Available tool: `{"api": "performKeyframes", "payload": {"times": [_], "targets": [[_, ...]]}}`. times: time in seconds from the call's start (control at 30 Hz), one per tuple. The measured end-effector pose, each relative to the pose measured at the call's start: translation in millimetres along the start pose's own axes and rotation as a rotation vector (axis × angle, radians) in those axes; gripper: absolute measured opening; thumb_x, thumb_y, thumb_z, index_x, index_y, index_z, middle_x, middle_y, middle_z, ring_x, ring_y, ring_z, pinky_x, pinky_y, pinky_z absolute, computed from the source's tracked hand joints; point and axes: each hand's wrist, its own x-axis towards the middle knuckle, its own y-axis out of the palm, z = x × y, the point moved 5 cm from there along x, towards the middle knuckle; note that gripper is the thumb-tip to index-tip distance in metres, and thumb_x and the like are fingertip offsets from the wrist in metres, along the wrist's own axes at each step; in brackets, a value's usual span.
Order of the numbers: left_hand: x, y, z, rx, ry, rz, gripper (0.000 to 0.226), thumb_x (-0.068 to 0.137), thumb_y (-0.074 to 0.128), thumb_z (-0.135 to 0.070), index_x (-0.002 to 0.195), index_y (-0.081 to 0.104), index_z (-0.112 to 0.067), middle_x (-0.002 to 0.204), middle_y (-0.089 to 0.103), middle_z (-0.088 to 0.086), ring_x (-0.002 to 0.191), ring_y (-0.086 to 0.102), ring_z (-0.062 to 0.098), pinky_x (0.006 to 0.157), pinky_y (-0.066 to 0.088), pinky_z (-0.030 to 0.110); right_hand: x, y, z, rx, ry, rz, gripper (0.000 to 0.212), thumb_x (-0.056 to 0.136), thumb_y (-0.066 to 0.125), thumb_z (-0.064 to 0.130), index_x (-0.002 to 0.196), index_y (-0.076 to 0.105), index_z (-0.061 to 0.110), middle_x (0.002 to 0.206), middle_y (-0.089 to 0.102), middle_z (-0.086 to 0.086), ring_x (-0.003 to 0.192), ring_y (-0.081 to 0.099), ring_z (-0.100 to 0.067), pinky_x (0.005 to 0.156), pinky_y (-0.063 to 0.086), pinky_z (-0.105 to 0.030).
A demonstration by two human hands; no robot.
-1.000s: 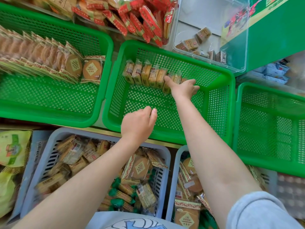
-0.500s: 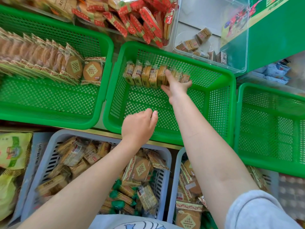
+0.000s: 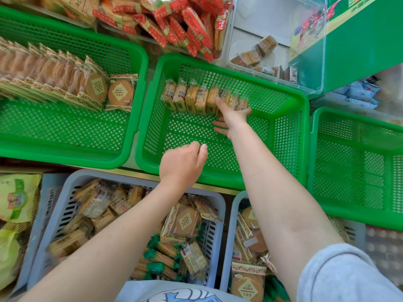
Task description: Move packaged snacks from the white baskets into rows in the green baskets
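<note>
A row of several upright cracker packs [image 3: 192, 99] stands along the far side of the middle green basket [image 3: 220, 182]. My right hand [image 3: 233, 118] reaches into that basket. Its thumb and forefinger close around the packs at the row's right end, and its other fingers spread just above the basket floor. My left hand [image 3: 183, 164] hovers over the basket's near rim, fingers curled, with nothing in it. Below it, the left white basket [image 3: 216, 199] holds mixed loose snack packs. The right white basket [image 3: 231, 225] holds round cake packs.
The left green basket [image 3: 135, 83] holds a leaning row of round cake packs [image 3: 120, 92]. The right green basket [image 3: 314, 171] has nothing in it. Clear bins at the back hold red packs [image 3: 174, 25] and small brown packs [image 3: 261, 53]. Yellow-green bags [image 3: 15, 199] lie far left.
My right hand went from lying flat on top of the row's right end to gripping it from the near side, thumb up. My left hand barely moved.
</note>
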Motion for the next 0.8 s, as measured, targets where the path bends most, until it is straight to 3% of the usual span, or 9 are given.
{"api": "performKeyframes", "payload": {"times": [0.17,0.33,0.43,0.5,0.57,0.63,0.7,0.77,0.8], "targets": [[0,-1,0,-0.046,-0.044,0.052,0.039,0.102,0.034,-0.039,0.071,0.043,-0.018,0.053,0.041,-0.004,0.042,0.036,0.024,0.043,0.010,0.027,-25,-13,1,-0.001,-0.048,0.047,0.115,0.081,0.082,0.042,0.156,-0.005,0.033,0.140,0.055,-0.017,0.082,0.074,-0.023,0.065,0.062,-0.034],[-11,-30,4,-0.328,0.009,0.024,0.039,0.103,0.038,-0.036,0.070,0.044,-0.017,0.056,0.039,-0.006,0.051,0.038,0.018,0.047,0.018,0.034,-76,-25,-6,0.084,-0.081,0.042,0.090,0.089,0.076,0.034,0.154,0.015,0.020,0.129,0.057,-0.017,0.085,0.072,-0.023,0.068,0.061,-0.032],[-43,-64,22,-0.356,0.012,-0.060,0.038,0.102,0.040,-0.032,0.074,0.056,-0.012,0.059,0.050,-0.002,0.052,0.045,0.019,0.046,0.030,0.036,-130,-27,-13,0.142,-0.158,0.133,0.058,0.095,0.069,0.027,0.141,0.038,0.010,0.105,0.062,-0.011,0.076,0.069,-0.020,0.066,0.057,-0.031],[-74,-69,46,-0.368,-0.060,-0.048,0.035,0.102,0.044,-0.029,0.079,0.060,-0.010,0.061,0.055,0.001,0.054,0.049,0.022,0.047,0.035,0.037,-171,-25,-30,0.086,-0.230,0.242,0.026,0.098,0.063,0.021,0.121,0.054,0.012,0.092,0.064,-0.007,0.070,0.067,-0.018,0.063,0.055,-0.030],[-108,-59,71,-0.358,-0.190,0.054,0.031,0.103,0.047,-0.030,0.085,0.063,-0.010,0.069,0.061,0.002,0.062,0.055,0.025,0.055,0.042,0.038,-204,-22,-64,-0.004,-0.225,0.321,0.007,0.100,0.060,0.017,0.105,0.060,0.013,0.084,0.065,-0.006,0.068,0.067,-0.017,0.062,0.056,-0.029],[-138,-37,90,-0.325,-0.332,0.259,0.026,0.103,0.049,-0.031,0.094,0.065,-0.012,0.082,0.065,0.001,0.078,0.061,0.027,0.063,0.046,0.037,-220,-20,-112,-0.152,-0.144,0.319,0.005,0.100,0.060,0.017,0.099,0.062,0.013,0.082,0.066,-0.006,0.067,0.067,-0.017,0.062,0.057,-0.028],[-161,-16,101,-0.277,-0.407,0.461,0.026,0.101,0.050,-0.033,0.115,0.065,-0.016,0.105,0.066,0.001,0.099,0.062,0.025,0.072,0.049,0.035,-218,-26,-163,-0.397,-0.082,0.246,0.007,0.100,0.060,0.020,0.096,0.064,0.014,0.084,0.067,-0.004,0.074,0.068,-0.020,0.067,0.057,-0.032],[-176,-2,103,-0.305,-0.415,0.585,0.043,0.101,0.052,-0.035,0.141,0.053,-0.021,0.134,0.059,0.004,0.121,0.055,0.024,0.092,0.051,0.039,-209,-31,-205,-0.677,-0.098,0.201,0.012,0.098,0.061,0.023,0.108,0.064,0.017,0.098,0.066,-0.001,0.092,0.065,-0.024,0.075,0.051,-0.034],[-179,2,102,-0.338,-0.418,0.630,0.050,0.100,0.053,-0.037,0.147,0.046,-0.023,0.143,0.054,0.004,0.129,0.050,0.024,0.101,0.048,0.041,-207,-31,-220,-0.774,-0.104,0.202,0.027,0.096,0.064,0.027,0.122,0.061,0.018,0.112,0.063,-0.003,0.104,0.061,-0.026,0.079,0.049,-0.032]]}}
